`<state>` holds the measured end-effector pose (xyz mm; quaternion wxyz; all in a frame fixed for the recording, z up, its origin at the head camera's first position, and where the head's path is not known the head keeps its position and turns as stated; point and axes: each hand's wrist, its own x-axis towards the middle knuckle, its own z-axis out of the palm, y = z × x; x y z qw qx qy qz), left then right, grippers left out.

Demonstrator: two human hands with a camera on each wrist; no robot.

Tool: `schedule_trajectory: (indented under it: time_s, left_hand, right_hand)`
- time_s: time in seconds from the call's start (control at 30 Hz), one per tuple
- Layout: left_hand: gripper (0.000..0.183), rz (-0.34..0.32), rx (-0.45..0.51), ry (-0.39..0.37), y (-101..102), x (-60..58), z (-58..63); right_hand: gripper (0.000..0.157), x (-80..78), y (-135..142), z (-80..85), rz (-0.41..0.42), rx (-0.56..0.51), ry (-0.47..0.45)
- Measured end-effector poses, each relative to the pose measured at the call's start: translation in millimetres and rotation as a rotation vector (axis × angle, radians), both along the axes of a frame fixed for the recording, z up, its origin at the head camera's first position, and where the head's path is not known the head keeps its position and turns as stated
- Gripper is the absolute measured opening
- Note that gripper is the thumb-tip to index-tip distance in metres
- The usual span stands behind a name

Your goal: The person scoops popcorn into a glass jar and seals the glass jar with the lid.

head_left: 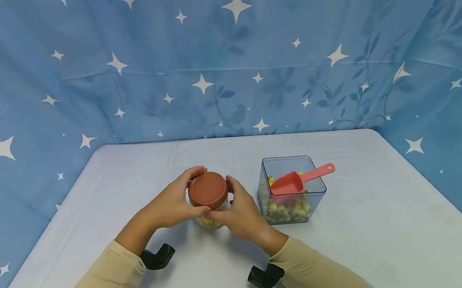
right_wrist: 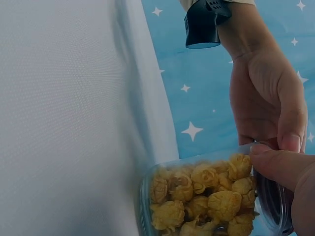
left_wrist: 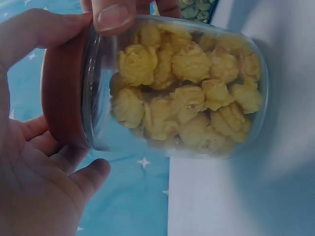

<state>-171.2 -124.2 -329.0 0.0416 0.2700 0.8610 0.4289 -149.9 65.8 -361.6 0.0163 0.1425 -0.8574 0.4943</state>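
A glass jar [left_wrist: 104, 118] of yellow popcorn [left_wrist: 187, 103] stands upright near the middle of the table, with a round brown lid [head_left: 208, 190] on its mouth. My left hand [head_left: 172, 205] grips the lid, thumb along the near side and fingers round the far left. From the right, my right hand [head_left: 242, 213] holds the jar just under the lid, its thumb pressed on the glass in the left wrist view. Both thumbs come together at the front.
Just right of my right hand stands a clear square container [head_left: 289, 164], partly filled with popcorn. A pink scoop [head_left: 289, 183] lies in it, its handle sticking out over the right rim. The white-covered table [head_left: 382, 204] ends at a blue starry curtain [head_left: 223, 49].
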Motion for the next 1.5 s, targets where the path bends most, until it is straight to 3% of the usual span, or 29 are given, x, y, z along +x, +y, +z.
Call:
schedule_trajectory:
  time_s: [0.1,0.37,0.53,0.63,0.73,0.97,1.03,1.13,1.4,1.5]
  left_hand:
    - [0.095,0.011,0.042,-0.041,4,0.1,-2.0]
    - [0.103,0.202,0.048,-0.001,11,4.4,-8.3]
    - [0.094,0.142,0.081,0.0,10,3.6,-9.8]
    - [0.088,0.074,0.108,-0.032,7,3.1,-10.1]
    - [0.087,0.051,0.128,-0.061,6,3.7,-10.0]
    - [0.102,0.21,0.118,-0.047,12,5.5,-13.0]
    - [0.1,0.227,0.126,-0.042,13,5.3,-14.4]
    - [0.093,0.203,0.151,-0.057,13,5.1,-15.9]
    - [0.076,0.02,0.21,-0.062,8,3.5,-16.1]
    - [0.081,0.038,0.197,-0.075,8,3.8,-15.8]
  right_hand:
    - [0.098,0.2,0,0.1,-0.004,0.0,0.001]
    - [0.099,1.0,0,-0.5,-0.005,-0.01,0.006]
    - [0.099,0.9,0,-0.4,-0.006,-0.02,0.001]
    - [0.099,0.8,-1,-0.4,-0.007,-0.019,-0.001]
    - [0.099,0.9,0,-0.6,-0.007,-0.013,-0.001]
    - [0.099,0.9,0,-0.6,-0.008,-0.025,0.004]
    - [0.099,0.8,0,-0.6,-0.006,-0.03,0.004]
    - [0.098,0.6,-1,-0.7,-0.003,-0.032,0.0]
    - [0.1,0.5,-1,-0.8,-0.006,-0.021,-0.001]
    - [0.099,0.5,0,-0.7,-0.005,-0.016,0.003]
